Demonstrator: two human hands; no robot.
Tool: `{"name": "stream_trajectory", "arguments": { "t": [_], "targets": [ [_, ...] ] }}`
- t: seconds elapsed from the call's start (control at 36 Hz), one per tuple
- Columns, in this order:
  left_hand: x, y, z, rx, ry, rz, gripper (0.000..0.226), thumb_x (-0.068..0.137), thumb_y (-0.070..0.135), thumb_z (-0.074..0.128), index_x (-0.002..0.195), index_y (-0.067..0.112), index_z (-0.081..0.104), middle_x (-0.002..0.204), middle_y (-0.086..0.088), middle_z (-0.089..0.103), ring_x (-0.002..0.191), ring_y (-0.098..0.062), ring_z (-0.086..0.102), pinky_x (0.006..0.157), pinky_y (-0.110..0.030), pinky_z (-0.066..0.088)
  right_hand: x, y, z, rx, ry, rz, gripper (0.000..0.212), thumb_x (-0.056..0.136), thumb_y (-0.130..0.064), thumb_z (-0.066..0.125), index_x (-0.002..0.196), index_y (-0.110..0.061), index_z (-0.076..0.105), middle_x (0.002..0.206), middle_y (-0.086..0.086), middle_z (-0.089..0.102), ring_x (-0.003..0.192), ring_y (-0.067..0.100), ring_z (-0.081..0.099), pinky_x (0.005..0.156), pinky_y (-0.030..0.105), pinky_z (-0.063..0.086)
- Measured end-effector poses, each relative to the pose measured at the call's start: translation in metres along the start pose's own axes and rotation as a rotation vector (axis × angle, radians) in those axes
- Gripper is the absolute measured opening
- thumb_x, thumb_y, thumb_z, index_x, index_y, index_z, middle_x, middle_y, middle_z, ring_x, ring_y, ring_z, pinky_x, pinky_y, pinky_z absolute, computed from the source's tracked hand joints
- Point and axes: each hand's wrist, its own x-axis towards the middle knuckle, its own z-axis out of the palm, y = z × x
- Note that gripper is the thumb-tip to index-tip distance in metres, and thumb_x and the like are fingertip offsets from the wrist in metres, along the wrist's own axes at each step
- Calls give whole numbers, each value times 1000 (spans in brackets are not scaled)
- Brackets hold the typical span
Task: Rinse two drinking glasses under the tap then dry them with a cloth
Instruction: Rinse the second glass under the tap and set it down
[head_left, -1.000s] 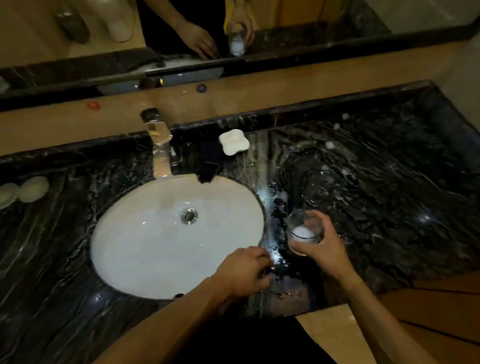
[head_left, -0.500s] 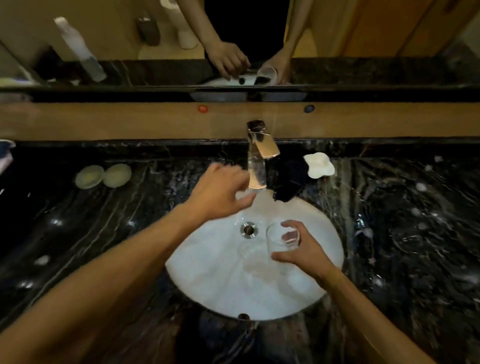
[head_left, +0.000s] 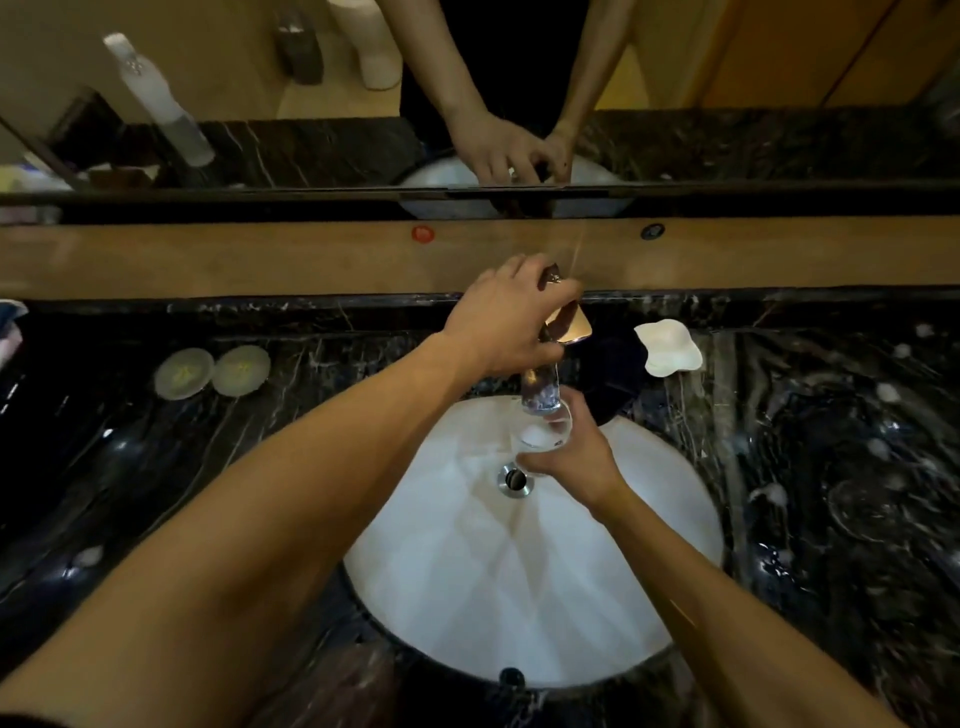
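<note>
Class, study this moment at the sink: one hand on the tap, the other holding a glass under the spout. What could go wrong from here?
1. The right hand grips the glass alone; once wet it might slip and break in the basin.
2. The glass rim sits close under the spout and could knock against it.
3. If the left hand opens the tap hard, water may splash onto the counter.
</note>
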Motion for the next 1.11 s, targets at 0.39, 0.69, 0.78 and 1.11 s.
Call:
{"name": "stream_trajectory", "arguments": {
  "t": [0.39,0.69,0.78,1.11],
  "targets": [
    [7,-9,-5,-82,22,31,59,86,51,57,139,30,40,143,-13,43,116,-34,54,87,-47,54,3,3,9,30,8,40,89,65,-10,88,136,-35,40,128,-5,57,112,17,57,93,34,51],
    [4,-11,-3,-151,59,10,62,86,47,59,143,29,40,147,-8,43,116,-31,56,87,-44,53,-1,5,8,33,-1,42,84,66,-8,86,129,-40,41,124,-7,56,109,10,57,82,22,49],
    [-14,-18,11,-285,168,-37,66,87,48,57,148,30,37,153,-5,38,127,-27,51,99,-46,49,-2,8,6,37,1,43,85,64,-8,87,128,-41,42,125,-2,57,110,13,57,82,24,50],
    [-234,-64,151,-285,-31,-982,72,91,62,35,153,28,27,162,-10,22,150,-30,16,115,-69,13,-4,14,-1,-53,-7,83,87,65,-13,90,129,-41,38,129,-5,55,109,17,55,80,23,45]
  ]
}}
